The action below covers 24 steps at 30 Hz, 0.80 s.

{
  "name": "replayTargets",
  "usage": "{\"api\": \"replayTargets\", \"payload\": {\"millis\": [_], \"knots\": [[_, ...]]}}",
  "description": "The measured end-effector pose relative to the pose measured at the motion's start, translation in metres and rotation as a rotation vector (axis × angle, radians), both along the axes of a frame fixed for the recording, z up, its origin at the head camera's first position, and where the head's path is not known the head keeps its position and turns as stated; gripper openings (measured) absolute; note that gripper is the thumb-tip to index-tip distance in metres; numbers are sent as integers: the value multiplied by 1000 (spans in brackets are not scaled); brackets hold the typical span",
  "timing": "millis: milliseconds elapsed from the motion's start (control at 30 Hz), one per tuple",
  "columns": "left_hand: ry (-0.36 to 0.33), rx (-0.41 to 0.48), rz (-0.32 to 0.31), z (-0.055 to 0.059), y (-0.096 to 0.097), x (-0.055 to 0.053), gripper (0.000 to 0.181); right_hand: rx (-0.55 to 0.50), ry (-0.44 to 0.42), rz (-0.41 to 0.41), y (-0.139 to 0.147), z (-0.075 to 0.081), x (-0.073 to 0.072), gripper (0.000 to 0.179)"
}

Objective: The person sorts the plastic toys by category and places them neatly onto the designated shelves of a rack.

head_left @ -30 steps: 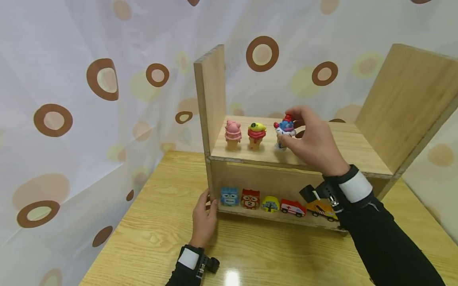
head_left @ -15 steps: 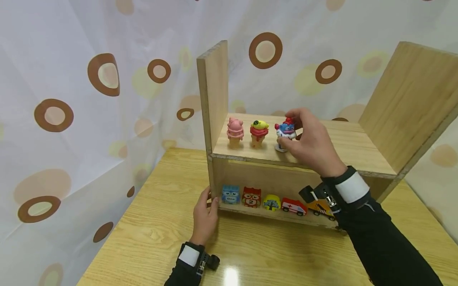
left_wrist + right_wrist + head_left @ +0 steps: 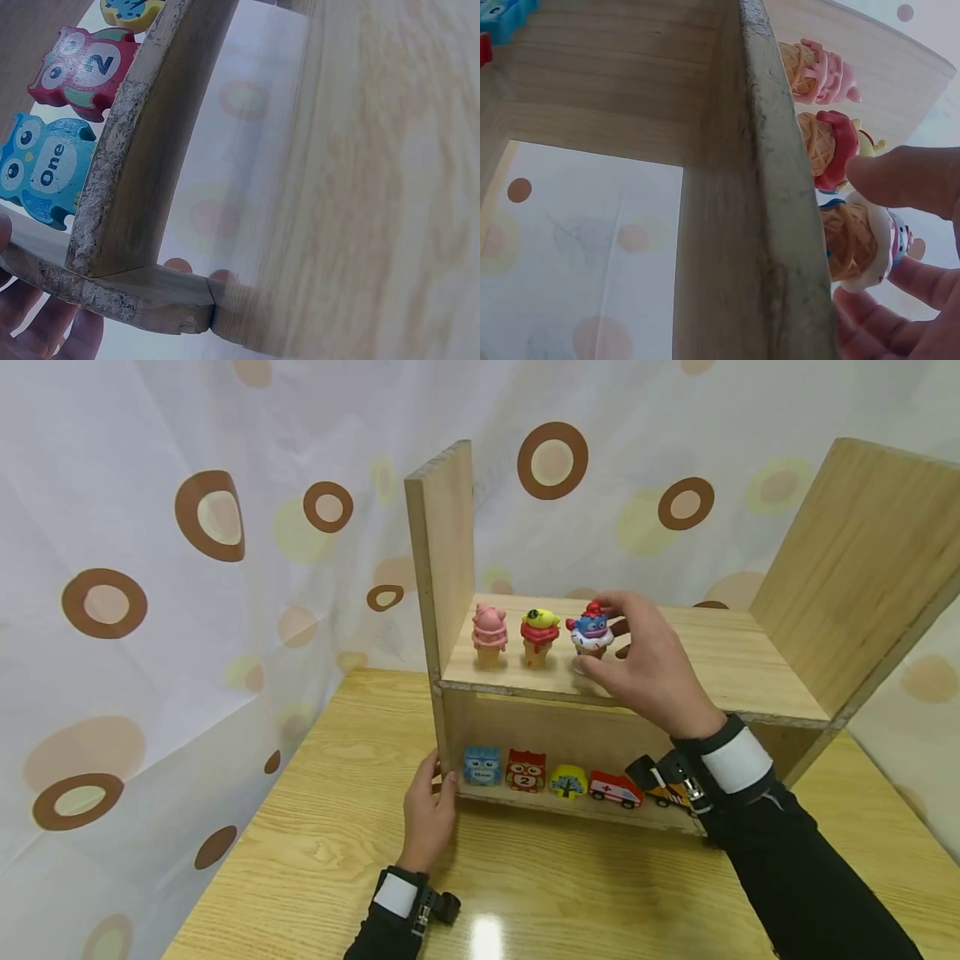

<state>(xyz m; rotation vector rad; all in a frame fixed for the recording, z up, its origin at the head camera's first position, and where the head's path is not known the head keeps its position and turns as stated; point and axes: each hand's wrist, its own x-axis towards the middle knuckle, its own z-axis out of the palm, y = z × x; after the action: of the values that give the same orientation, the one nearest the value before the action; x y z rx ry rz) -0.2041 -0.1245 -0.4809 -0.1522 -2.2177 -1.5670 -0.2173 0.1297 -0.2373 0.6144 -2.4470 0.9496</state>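
My right hand [image 3: 652,668] holds a toy ice cream cone [image 3: 591,633] with a blue face, white frosting and red top. It stands upright on the upper board of a wooden shelf [image 3: 720,681], thumb low in front and fingers behind. In the right wrist view, the cone's waffle part [image 3: 847,238] shows between thumb and fingers. To its left stand a red-and-yellow ice cream cone [image 3: 538,639] and a pink one [image 3: 489,637]. My left hand [image 3: 429,818] grips the lower front edge of the shelf's left side panel [image 3: 448,552], thumb inside, fingers outside.
Along the lower level stand a blue owl block [image 3: 482,767], a red owl block [image 3: 526,772], a yellow tree block [image 3: 568,782], a toy ambulance [image 3: 615,788] and a partly hidden yellow vehicle [image 3: 667,795]. A tall right side panel [image 3: 862,568] rises beside the upper board.
My right hand and the blue-faced ice cream cone have shifted slightly left, closer to the red-and-yellow one. The left hand keeps its grip on the panel.
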Motion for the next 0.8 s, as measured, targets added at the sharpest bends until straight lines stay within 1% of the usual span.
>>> {"api": "replayTargets", "payload": {"millis": [67,200,267,367,500,567,633,700,767,800], "knots": [[2,-2,2,-1,0,0,42,4,10,-14,2,-2,4,65],[-2,2,9,-2,-1,1,41,25,55,-79,7,-8,15,71],[-4,-1,11,-3,-3,2,41,41,89,-102,10,-13,23,71],[2,-7,14,-3,-7,2,41,61,132,-110,16,-24,39,71],[22,-12,24,-4,-11,2,40,73,181,-117,21,-44,61,71],[33,-14,25,-5,-13,1,40,71,228,-134,24,-55,72,66],[40,-15,23,-5,-14,0,40,62,283,-154,29,-67,82,58],[37,-17,23,-5,-16,-1,41,51,315,-177,33,-80,92,59],[21,-17,21,-6,-18,-1,42,54,309,-195,36,-95,101,66],[8,-24,20,-6,-19,0,43,61,295,-204,38,-102,105,66]]}}
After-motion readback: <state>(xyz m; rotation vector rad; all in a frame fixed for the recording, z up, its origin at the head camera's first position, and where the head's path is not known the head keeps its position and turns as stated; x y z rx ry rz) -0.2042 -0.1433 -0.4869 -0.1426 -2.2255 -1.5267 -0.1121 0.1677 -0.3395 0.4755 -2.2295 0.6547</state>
